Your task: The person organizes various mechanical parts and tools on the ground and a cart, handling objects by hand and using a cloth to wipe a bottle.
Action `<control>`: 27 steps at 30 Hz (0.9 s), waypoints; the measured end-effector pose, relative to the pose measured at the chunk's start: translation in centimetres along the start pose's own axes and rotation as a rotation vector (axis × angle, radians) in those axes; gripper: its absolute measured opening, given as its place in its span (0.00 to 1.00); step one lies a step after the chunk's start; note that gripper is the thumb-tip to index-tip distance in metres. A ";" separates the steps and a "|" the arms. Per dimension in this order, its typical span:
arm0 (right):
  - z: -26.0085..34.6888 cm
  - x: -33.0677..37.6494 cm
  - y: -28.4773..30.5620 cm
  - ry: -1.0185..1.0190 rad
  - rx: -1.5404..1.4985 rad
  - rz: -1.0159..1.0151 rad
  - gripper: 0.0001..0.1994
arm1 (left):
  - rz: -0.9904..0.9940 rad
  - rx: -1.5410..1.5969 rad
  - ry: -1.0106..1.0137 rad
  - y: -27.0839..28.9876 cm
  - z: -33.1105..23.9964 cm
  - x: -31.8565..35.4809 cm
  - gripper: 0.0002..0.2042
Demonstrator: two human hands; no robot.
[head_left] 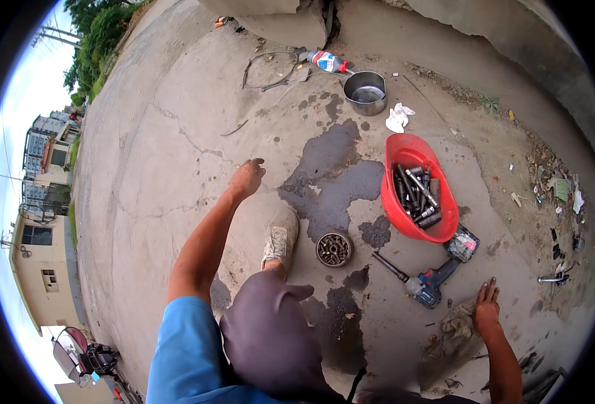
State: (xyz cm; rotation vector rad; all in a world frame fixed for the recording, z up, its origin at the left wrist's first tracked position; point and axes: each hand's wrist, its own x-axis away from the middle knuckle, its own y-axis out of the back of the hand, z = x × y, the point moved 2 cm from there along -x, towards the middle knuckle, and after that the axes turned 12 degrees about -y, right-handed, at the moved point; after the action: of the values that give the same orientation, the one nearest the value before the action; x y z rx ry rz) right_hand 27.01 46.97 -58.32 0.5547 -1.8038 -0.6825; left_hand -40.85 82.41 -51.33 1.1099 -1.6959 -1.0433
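— Beside the red helmet (pixel 415 151), what lies on the concrete ground (pixel 163 168)?

— A blue cordless impact wrench (pixel 424 283) just below the helmet, bit pointing up-left, with a dark battery pack (pixel 464 243) touching the helmet's lower rim. The helmet sits upside down and holds dark sockets and bars (pixel 417 195). Left of the helmet stands a small round tin of bolts (pixel 334 249), near a pale shoe (pixel 280 237).

— And the hands?

— The right hand (pixel 487 306) rests below the helmet, fingers spread flat on a dirty rag (pixel 456 326), just right of the wrench and gripping nothing. The left hand (pixel 247 178) is raised well left of the helmet, above the ground; its fingers are loosely curled, empty.

— Anything above the helmet?

— A white crumpled cloth (pixel 398 118), a steel pot (pixel 365 92) and a plastic bottle (pixel 330 62). Dark oil stains (pixel 334 175) spread left of the helmet.
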 end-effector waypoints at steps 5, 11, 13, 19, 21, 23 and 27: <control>-0.9 -0.5 -3.0 -0.158 -0.024 -0.009 0.50 | -0.033 -0.002 -0.148 -1.1 4.2 -13.9 0.20; 1.7 2.0 3.1 -0.472 -0.344 0.102 0.42 | -0.120 -0.079 -0.251 -1.9 10.7 -29.1 0.26; 2.7 3.4 5.1 -0.514 -0.783 -0.125 0.39 | -0.161 -0.081 -0.298 -1.1 12.3 -32.7 0.26; 6.5 16.0 9.3 -0.654 -0.687 -0.167 0.35 | -0.046 -0.229 -0.144 -2.1 9.5 -36.3 0.24; 8.4 17.3 11.6 -0.660 -0.692 -0.124 0.35 | -0.130 -0.255 -0.134 -1.6 13.6 -37.0 0.14; 9.5 19.5 13.5 -0.701 -0.708 -0.130 0.33 | -0.098 -0.346 -0.166 -1.5 12.9 -36.7 0.12; 11.0 18.0 22.1 -0.642 -0.694 -0.287 0.31 | 0.062 -0.323 -0.203 -1.9 14.3 -34.7 0.19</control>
State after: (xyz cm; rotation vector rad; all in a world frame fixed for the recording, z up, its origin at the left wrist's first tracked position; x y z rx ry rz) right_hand 9.90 53.18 -33.79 0.1136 -1.8933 -1.7462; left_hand -44.73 117.51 -64.31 0.7604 -1.6307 -1.3709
